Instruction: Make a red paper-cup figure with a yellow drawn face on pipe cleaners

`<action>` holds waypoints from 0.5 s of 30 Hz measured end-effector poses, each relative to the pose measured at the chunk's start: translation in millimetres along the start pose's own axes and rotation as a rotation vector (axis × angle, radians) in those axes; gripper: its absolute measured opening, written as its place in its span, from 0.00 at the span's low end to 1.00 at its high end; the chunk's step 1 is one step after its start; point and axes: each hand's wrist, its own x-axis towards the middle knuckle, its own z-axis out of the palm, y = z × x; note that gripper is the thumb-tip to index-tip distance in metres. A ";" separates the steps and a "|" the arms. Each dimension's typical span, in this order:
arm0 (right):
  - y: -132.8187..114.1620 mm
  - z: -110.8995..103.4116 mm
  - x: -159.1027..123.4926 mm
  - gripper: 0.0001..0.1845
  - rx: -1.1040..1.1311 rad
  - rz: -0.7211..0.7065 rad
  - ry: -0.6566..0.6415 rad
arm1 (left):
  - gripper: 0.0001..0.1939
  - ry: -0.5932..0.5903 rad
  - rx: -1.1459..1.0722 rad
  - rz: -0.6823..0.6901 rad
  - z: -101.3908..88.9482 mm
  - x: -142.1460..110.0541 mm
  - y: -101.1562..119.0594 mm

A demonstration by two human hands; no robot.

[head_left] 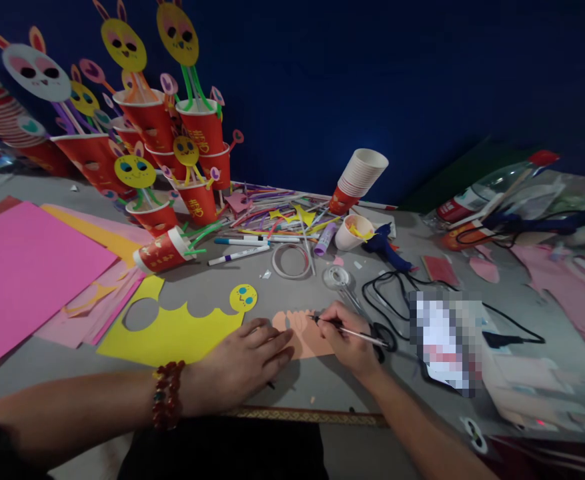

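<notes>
A piece of light orange paper (312, 343) with curved outlines along its upper edge lies on the table before me. My left hand (242, 360) rests flat with fingers stretched over the paper's left side. Between the fingers of my right hand (347, 337) is a slim pen (362, 335), its tip at the paper's upper part. Black-handled scissors (386, 337) lie just beyond that hand, partly hidden. Left of the orange piece is a yellow sheet (172, 337) with round cut-outs, and a small yellow face disc (243, 298) sits at its corner.
Red paper cups (159, 127) with bunny faces stand stacked at the back left. Markers (239, 255), a tape roll (291, 261) and pipe cleaners lie behind the paper. A glue gun (385, 248), its black cable and a blurred-out phone (445, 343) are at right. Pink sheets (27, 267) lie left.
</notes>
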 end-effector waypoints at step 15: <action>-3.1 -1.5 -0.4 0.09 -0.024 0.010 -0.023 | 0.21 -0.008 -0.001 0.006 -2.9 0.2 -0.2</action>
